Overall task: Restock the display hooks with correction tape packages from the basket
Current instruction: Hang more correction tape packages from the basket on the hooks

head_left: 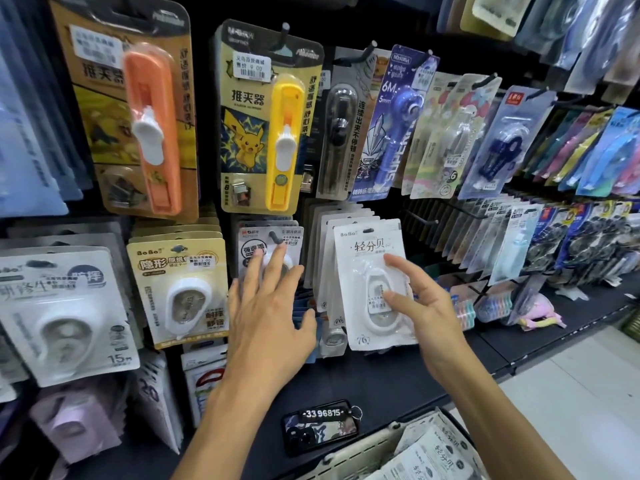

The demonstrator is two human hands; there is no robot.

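Observation:
A white correction tape package (370, 251) hangs at the front of a row of like packages on a display hook. My right hand (429, 313) reaches to it, thumb and forefinger tips touching the blister front, the other fingers loosely spread. My left hand (266, 317) is stretched out flat, its fingertips resting on a neighbouring tape package (268, 239) that hangs on a black hook. At the bottom right stands a beige basket (360, 452) holding several more white packages (443, 448).
A phone (320, 427) in a dark case with a number tag lies on the black shelf below the hooks. Yellow and orange clip-pusher cards (263, 116) hang above. Rows of pens and tapes fill the hooks to the right; white floor shows at the far right.

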